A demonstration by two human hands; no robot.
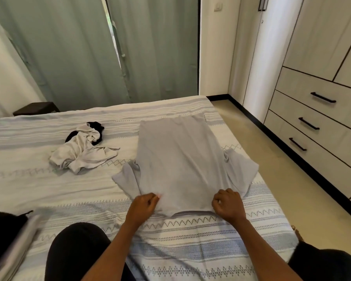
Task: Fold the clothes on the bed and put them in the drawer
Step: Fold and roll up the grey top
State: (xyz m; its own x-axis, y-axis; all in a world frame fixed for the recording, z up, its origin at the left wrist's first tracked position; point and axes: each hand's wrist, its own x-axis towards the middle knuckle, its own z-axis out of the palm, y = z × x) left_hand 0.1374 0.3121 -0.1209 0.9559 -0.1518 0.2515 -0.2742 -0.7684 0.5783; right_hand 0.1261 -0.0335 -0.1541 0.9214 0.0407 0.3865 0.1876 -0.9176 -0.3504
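A grey T-shirt (180, 159) lies spread flat on the patterned bedspread (201, 250), its hem toward the far edge and its shoulders toward me. My left hand (143, 205) pinches the near left shoulder of the shirt. My right hand (228, 203) grips the near right shoulder. Both sleeves stick out to the sides. A crumpled white garment (83, 157) lies to the left, with a black garment (96, 128) partly under it. The drawers (316, 110) with black handles are shut in the wardrobe at the right.
Green curtains (89, 47) hang behind the bed. A strip of beige floor (282, 169) runs between the bed and the wardrobe. A dark bedside table (36, 108) stands at the far left. My knees in black fabric (77, 252) are on the bed.
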